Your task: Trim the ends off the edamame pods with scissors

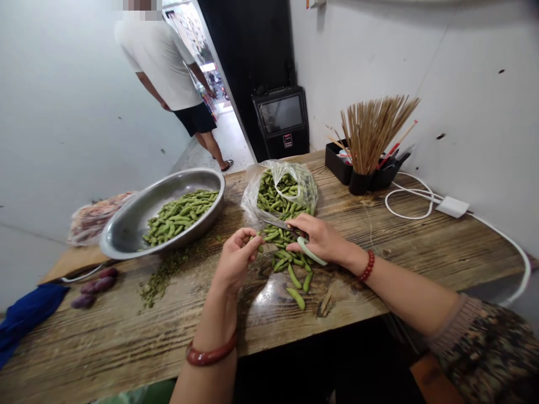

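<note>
My left hand pinches a green edamame pod, mostly covered by the fingers. In my right hand is a pair of scissors with pale green handles, the blades pointing left toward the pod. Below and behind both hands lies a pile of loose edamame pods, spilling from a clear plastic bag full of them. To the left, a steel basin sits tilted with many pods inside. Small green trimmings are scattered beside the basin.
Black holders with wooden skewers stand at the back right, near a white cable and adapter. Purple bulbs, a blue cloth and a bag of meat-like pieces lie left. A person stands by the doorway.
</note>
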`<action>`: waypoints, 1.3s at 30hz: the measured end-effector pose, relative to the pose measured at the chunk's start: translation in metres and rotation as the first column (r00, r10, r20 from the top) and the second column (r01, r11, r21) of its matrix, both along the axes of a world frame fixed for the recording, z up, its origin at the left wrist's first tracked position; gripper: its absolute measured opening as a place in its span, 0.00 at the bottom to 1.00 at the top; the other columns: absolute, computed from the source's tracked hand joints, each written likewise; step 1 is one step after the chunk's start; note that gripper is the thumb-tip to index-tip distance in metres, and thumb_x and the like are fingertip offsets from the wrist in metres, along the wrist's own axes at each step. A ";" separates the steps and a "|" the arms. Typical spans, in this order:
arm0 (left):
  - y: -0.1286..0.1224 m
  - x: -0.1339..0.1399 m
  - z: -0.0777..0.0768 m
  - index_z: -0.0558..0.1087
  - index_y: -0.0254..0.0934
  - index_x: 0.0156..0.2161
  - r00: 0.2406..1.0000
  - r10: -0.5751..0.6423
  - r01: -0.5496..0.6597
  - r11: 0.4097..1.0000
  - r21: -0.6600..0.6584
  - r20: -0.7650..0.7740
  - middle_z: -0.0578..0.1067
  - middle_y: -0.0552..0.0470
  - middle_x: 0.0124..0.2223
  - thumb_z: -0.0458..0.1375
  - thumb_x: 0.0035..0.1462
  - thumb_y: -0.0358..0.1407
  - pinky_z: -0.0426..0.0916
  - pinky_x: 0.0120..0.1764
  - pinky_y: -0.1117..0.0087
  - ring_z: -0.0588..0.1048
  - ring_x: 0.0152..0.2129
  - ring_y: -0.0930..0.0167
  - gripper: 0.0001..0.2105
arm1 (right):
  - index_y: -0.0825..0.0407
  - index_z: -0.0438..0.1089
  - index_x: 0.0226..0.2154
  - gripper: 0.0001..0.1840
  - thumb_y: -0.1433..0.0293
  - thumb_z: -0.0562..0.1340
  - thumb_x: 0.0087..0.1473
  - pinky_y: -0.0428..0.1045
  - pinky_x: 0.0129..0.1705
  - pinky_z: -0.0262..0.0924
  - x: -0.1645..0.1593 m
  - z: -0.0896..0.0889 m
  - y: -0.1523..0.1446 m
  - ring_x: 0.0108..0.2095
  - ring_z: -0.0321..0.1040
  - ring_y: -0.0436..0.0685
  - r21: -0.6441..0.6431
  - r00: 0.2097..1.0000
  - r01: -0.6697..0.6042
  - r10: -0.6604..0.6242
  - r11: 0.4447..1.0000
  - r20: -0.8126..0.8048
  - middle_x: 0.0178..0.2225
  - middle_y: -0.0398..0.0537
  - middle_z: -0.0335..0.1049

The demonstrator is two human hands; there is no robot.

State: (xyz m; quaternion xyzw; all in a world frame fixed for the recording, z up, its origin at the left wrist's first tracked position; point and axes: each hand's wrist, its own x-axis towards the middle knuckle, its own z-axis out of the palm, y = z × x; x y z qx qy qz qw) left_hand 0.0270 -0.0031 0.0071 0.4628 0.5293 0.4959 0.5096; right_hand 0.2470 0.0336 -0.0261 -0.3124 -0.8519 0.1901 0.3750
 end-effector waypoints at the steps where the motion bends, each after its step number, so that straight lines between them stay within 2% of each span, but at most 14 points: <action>1: 0.000 0.001 0.001 0.71 0.33 0.33 0.999 0.001 -0.001 1.000 0.000 0.041 0.73 0.54 0.26 0.67 0.43 0.36 0.50 0.17 0.80 0.59 0.14 0.82 0.13 | 0.53 0.64 0.52 0.28 0.61 0.67 0.50 0.49 0.35 0.63 0.000 0.000 -0.001 0.31 0.64 0.52 -0.001 1.000 -0.015 0.015 1.000 0.018 0.38 0.49 0.66; 8: -0.001 0.004 -0.001 0.76 0.33 0.35 0.992 -0.021 0.016 0.999 0.037 0.126 0.72 0.54 0.25 0.67 0.43 0.36 0.51 0.16 0.81 0.61 0.15 0.82 0.12 | 0.52 0.62 0.54 0.33 0.61 0.68 0.48 0.51 0.40 0.64 -0.001 0.003 -0.005 0.39 0.66 0.57 0.003 0.992 -0.089 0.088 0.996 0.085 0.40 0.51 0.65; 15: -0.002 0.007 -0.004 0.77 0.33 0.32 0.996 -0.023 0.020 0.999 0.036 0.084 0.71 0.55 0.22 0.69 0.40 0.35 0.53 0.18 0.80 0.61 0.15 0.81 0.11 | 0.53 0.62 0.54 0.33 0.61 0.68 0.48 0.53 0.43 0.64 -0.005 0.002 -0.007 0.41 0.66 0.58 -0.003 0.990 -0.122 0.121 0.993 0.077 0.42 0.52 0.65; 24: -0.001 0.007 -0.013 0.77 0.35 0.29 0.992 -0.120 0.122 0.990 0.075 -0.041 0.69 0.55 0.25 0.66 0.46 0.36 0.53 0.20 0.78 0.60 0.17 0.80 0.07 | 0.56 0.63 0.53 0.33 0.59 0.68 0.48 0.52 0.41 0.64 -0.007 0.000 -0.007 0.40 0.66 0.58 0.026 0.989 -0.132 0.129 0.991 0.072 0.41 0.53 0.66; 33: 0.000 0.005 -0.017 0.78 0.34 0.32 0.994 -0.106 0.107 0.993 0.055 -0.018 0.72 0.54 0.26 0.67 0.44 0.35 0.54 0.21 0.77 0.62 0.18 0.79 0.09 | 0.55 0.66 0.49 0.24 0.62 0.66 0.51 0.49 0.39 0.63 -0.006 0.002 -0.006 0.38 0.66 0.56 0.019 0.987 -0.140 0.139 0.990 0.075 0.39 0.52 0.67; 39: 0.001 0.004 -0.013 0.76 0.33 0.32 0.999 -0.052 0.052 0.997 0.058 0.003 0.70 0.57 0.23 0.67 0.44 0.34 0.51 0.19 0.79 0.58 0.16 0.82 0.10 | 0.55 0.66 0.49 0.23 0.64 0.66 0.52 0.49 0.40 0.64 -0.004 0.000 -0.004 0.38 0.67 0.56 0.001 0.991 -0.112 0.112 0.994 0.076 0.39 0.52 0.68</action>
